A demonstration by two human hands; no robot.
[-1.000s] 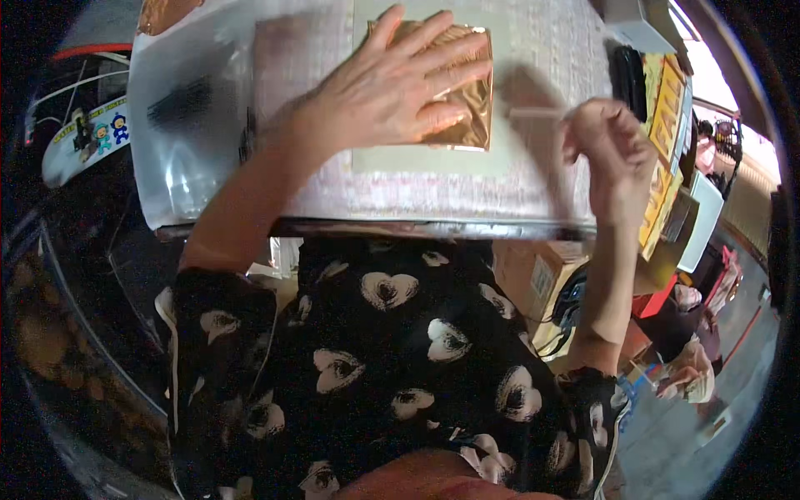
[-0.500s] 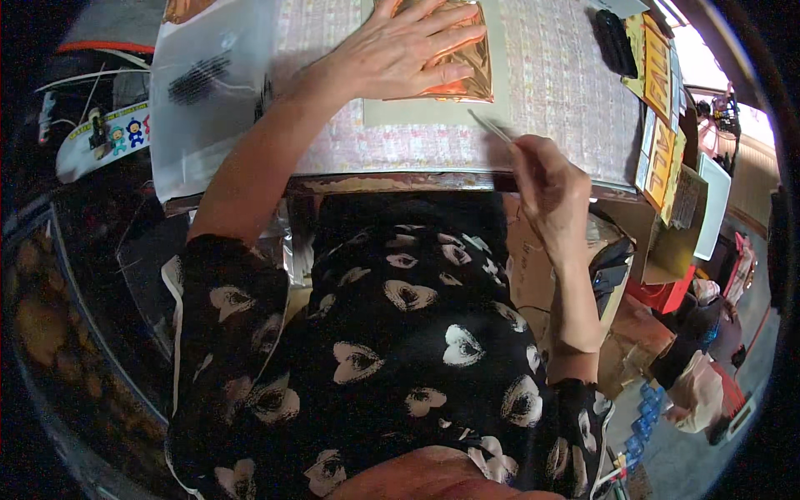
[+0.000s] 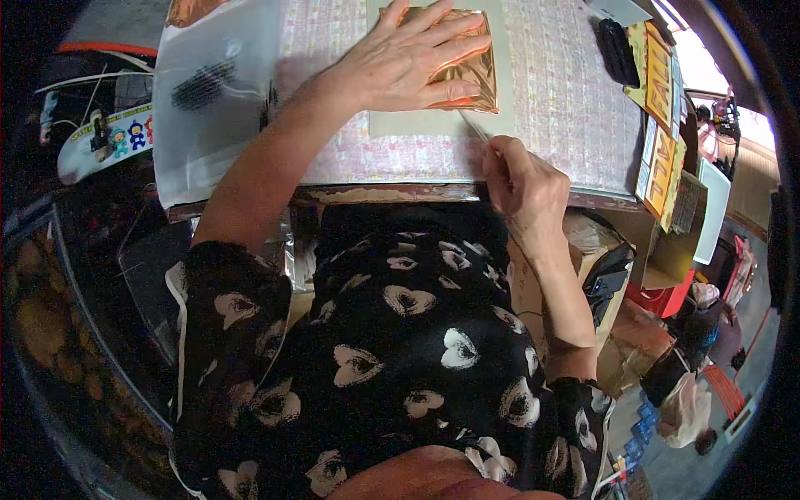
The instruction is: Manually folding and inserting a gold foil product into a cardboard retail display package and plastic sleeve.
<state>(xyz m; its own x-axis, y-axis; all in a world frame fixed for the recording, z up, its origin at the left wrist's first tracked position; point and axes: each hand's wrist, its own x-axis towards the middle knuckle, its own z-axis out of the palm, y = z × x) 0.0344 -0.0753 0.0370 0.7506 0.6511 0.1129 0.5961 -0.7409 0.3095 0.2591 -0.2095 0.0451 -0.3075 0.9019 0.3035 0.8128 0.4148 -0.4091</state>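
A square of shiny copper-coloured foil [image 3: 479, 71] rests on a grey-beige sheet [image 3: 400, 125] at the far side of the table. My left hand [image 3: 408, 62] is spread flat over the foil, fingers apart and thumb along its near edge. My right hand [image 3: 529, 179] is closed in a pinch around a thin, pale, pointed tool [image 3: 476, 127], at the table's near edge. The tool's tip meets or nearly meets the foil's near edge; its exact kind is too small to tell.
A patterned cloth [image 3: 567, 117] covers the table, with clear plastic sheeting [image 3: 217, 142] on its left. At the right edge lie a black object [image 3: 617, 52] and a yellow-orange printed box [image 3: 658, 108]. Cardboard boxes [image 3: 671, 250] stand beyond, lower right.
My right hand has moved left with the thin tool, bringing its tip from beside the foil's corner to its near edge. My left hand stays flat on the foil.
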